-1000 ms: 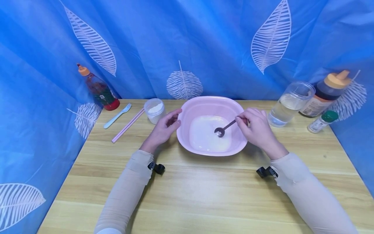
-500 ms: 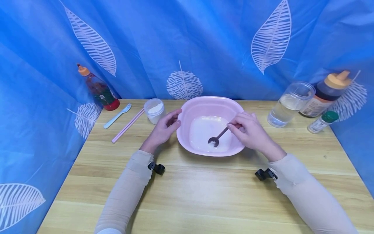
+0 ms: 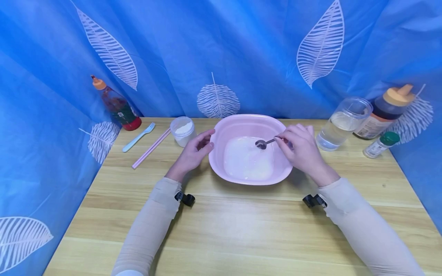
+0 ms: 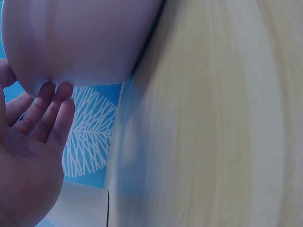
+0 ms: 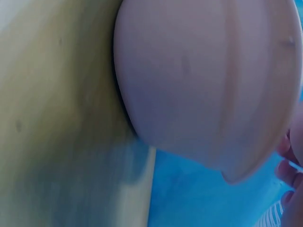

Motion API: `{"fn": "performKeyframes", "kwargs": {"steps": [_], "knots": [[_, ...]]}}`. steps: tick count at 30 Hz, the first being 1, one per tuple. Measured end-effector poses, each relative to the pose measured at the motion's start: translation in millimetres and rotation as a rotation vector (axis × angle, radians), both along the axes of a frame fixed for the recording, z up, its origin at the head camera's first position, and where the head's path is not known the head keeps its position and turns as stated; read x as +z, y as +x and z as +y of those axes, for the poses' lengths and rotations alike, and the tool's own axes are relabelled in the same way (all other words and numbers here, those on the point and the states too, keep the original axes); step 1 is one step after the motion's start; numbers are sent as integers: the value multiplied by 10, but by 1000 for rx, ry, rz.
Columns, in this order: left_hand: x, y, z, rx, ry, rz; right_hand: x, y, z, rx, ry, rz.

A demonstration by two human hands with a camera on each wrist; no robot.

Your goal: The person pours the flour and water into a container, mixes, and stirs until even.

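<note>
A pink basin (image 3: 253, 182) stands on the wooden table with white, milky-looking contents across its bottom. At its left side my left hand (image 3: 194, 153) holds the rim; in the left wrist view its fingertips (image 4: 66, 87) touch the basin's outer wall. Over the basin's right side, my right hand (image 3: 302, 149) pinches the handle of a small dark measuring spoon (image 3: 261, 144). The spoon's bowl is above the white contents, with a little white in it. Only some fingertips of the right hand show at the edge of the right wrist view, and the spoon is hidden there.
A jar of white powder (image 3: 183, 132), pink chopsticks (image 3: 152, 147), a light-blue fork (image 3: 139, 137) and a red sauce bottle (image 3: 121, 109) are on the left. To the right stand a cup of clear liquid (image 3: 333, 132), a dark sauce bottle (image 3: 376, 119) and a green-capped shaker (image 3: 381, 143).
My right hand first moved the spoon left and nearer the front inside the basin, then back right and farther away. The left hand has stayed at the rim.
</note>
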State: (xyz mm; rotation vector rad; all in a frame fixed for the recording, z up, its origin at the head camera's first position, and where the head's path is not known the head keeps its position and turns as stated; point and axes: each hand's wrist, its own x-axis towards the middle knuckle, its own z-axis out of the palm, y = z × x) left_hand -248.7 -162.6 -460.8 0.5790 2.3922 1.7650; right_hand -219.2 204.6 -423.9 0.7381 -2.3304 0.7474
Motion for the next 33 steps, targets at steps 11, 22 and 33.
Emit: {"fn": "performKeyframes", "kwargs": {"steps": [11, 22, 33], "knots": [[-9, -4, -4, 3, 1, -3, 51, -28, 212, 121, 201, 212], [6, 10, 0, 5, 3, -1, 62, 64, 272, 207, 368, 245], [-4, -6, 4, 9, -3, -5, 75, 80, 280, 241, 221, 193]]}}
